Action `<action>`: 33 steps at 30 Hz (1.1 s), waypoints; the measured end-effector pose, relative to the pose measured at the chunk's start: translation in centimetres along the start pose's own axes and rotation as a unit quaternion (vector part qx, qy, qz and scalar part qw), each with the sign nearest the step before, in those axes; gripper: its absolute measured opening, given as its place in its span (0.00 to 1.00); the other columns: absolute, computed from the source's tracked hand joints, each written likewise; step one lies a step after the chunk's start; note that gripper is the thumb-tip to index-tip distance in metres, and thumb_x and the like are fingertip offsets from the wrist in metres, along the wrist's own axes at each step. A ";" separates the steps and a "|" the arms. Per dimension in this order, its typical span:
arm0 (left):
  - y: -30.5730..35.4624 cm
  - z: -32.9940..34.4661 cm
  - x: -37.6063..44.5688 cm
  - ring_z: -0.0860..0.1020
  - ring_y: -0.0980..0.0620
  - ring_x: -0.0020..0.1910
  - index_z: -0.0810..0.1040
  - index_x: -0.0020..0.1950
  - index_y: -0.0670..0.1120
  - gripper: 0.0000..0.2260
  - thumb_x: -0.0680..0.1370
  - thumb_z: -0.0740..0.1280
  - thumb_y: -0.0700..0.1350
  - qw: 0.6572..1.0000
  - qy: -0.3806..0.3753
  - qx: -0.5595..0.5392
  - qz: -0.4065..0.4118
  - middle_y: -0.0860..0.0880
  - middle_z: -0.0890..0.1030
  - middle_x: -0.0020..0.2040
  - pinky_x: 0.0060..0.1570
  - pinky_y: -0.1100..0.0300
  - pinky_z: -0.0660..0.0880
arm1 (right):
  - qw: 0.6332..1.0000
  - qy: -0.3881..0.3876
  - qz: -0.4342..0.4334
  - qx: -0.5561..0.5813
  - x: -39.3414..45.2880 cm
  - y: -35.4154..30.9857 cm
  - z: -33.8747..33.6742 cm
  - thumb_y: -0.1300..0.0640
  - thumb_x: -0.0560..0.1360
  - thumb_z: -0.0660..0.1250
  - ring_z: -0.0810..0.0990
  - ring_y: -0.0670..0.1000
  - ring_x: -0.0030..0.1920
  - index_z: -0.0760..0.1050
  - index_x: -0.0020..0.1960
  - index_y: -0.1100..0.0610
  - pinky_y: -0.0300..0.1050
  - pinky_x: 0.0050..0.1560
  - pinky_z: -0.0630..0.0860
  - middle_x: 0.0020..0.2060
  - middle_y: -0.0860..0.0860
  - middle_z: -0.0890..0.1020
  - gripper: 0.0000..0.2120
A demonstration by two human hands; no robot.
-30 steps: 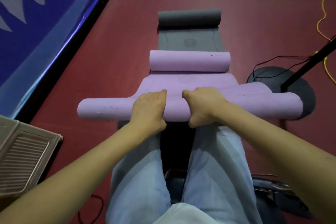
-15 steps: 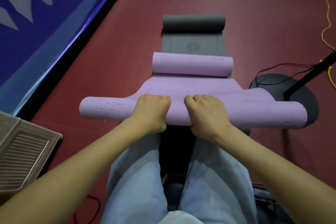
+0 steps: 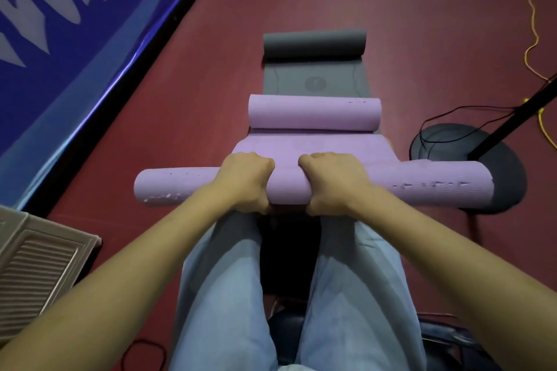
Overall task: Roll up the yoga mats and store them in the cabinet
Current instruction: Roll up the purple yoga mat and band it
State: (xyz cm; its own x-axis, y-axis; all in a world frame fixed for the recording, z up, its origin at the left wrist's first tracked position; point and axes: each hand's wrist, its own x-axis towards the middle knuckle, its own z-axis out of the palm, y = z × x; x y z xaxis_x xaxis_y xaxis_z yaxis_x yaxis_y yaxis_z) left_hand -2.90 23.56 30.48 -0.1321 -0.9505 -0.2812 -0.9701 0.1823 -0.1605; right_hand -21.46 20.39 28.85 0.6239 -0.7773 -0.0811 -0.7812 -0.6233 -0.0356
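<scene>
A: From the head view: left hand point(image 3: 245, 179) and right hand point(image 3: 334, 181) side by side at the middle of the near purple roll point(image 3: 422, 187), fingers curled over its top and gripping it. Roll lying crosswise just beyond the knees, the flat purple mat point(image 3: 307, 146) stretching away from it toward a second purple roll point(image 3: 315, 114).

B: Advice for the rolling?

A: Probably best to spread the hands wider; gripped only at the middle, the ends risk going loose or telescoping. Keep steady downward pressure, push straight away, check that both ends stay flush.

B: Beyond that?

A: Grey mat point(image 3: 312, 81) lying flat farther off, its own grey roll point(image 3: 313, 44) at the far end. No cabinet seen here.

B: Room at the sides?

A: Left end of the near roll over bare red floor point(image 3: 187, 75), well apart from the blue banner point(image 3: 75, 39). Right end overlapping the dark round stand base point(image 3: 446, 141), so likely to catch there or on the black cable point(image 3: 452, 113). Beige ribbed panel point(image 3: 39, 268) near left, clear of the rolling path. Yellow cord point(image 3: 533, 39) far right, out of the way.
</scene>
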 end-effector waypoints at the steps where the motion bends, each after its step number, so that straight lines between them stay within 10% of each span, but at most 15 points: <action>1: -0.2 -0.3 0.2 0.71 0.45 0.39 0.75 0.51 0.49 0.23 0.64 0.77 0.59 1.000 -0.010 0.005 0.008 0.48 0.82 0.48 0.38 0.55 0.66 | 0.998 0.061 -0.013 -0.026 -0.5 -0.2 1.1 0.50 0.58 0.77 0.78 0.58 0.43 0.70 0.50 0.53 0.47 0.38 0.63 0.44 0.52 0.78 0.25; 6: 0.3 0.6 0.3 0.77 0.44 0.42 0.73 0.52 0.49 0.23 0.65 0.76 0.59 1.000 0.017 0.023 0.012 0.48 0.82 0.48 0.38 0.55 0.65 | 0.985 0.149 -0.005 -0.084 -0.5 -0.6 2.6 0.56 0.47 0.79 0.77 0.57 0.32 0.71 0.42 0.54 0.45 0.34 0.59 0.33 0.52 0.77 0.27; 10: 0.4 1.8 0.3 0.80 0.44 0.48 0.72 0.58 0.50 0.25 0.65 0.76 0.55 0.998 0.042 -0.045 -0.025 0.51 0.82 0.52 0.39 0.55 0.66 | 0.999 0.013 -0.021 -0.030 0.7 0.3 0.6 0.52 0.63 0.74 0.79 0.58 0.42 0.63 0.49 0.53 0.47 0.37 0.64 0.41 0.50 0.76 0.24; 18: 0.5 1.8 0.9 0.80 0.43 0.51 0.71 0.62 0.51 0.29 0.65 0.75 0.59 0.994 0.054 -0.090 -0.022 0.51 0.82 0.54 0.41 0.54 0.67 | 0.991 -0.134 -0.010 0.030 3.0 2.2 -1.6 0.41 0.55 0.78 0.79 0.54 0.43 0.75 0.51 0.49 0.47 0.41 0.76 0.43 0.48 0.80 0.29; 26: -0.3 0.1 2.1 0.71 0.46 0.41 0.72 0.56 0.51 0.27 0.63 0.76 0.61 0.999 -0.008 -0.051 -0.007 0.49 0.82 0.49 0.40 0.54 0.69 | 0.999 -0.030 0.015 0.025 1.6 1.5 -0.2 0.45 0.62 0.74 0.79 0.57 0.46 0.66 0.50 0.50 0.48 0.40 0.69 0.46 0.49 0.80 0.24; 33: 2.1 2.4 -1.0 0.78 0.43 0.43 0.68 0.50 0.50 0.15 0.66 0.68 0.46 0.991 0.118 -0.026 -0.052 0.49 0.81 0.46 0.42 0.54 0.61 | 0.993 0.113 0.023 -0.039 -1.3 -0.3 2.1 0.54 0.49 0.76 0.76 0.56 0.35 0.71 0.44 0.53 0.45 0.36 0.60 0.35 0.50 0.77 0.26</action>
State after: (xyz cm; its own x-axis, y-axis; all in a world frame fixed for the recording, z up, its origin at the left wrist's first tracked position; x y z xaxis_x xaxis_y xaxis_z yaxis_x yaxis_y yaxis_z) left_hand -4.35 25.50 28.15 -0.0681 -0.9971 -0.0347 -0.9895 0.0720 -0.1256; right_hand -22.05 21.80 26.89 0.5839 -0.7988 0.1446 -0.8101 -0.5848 0.0408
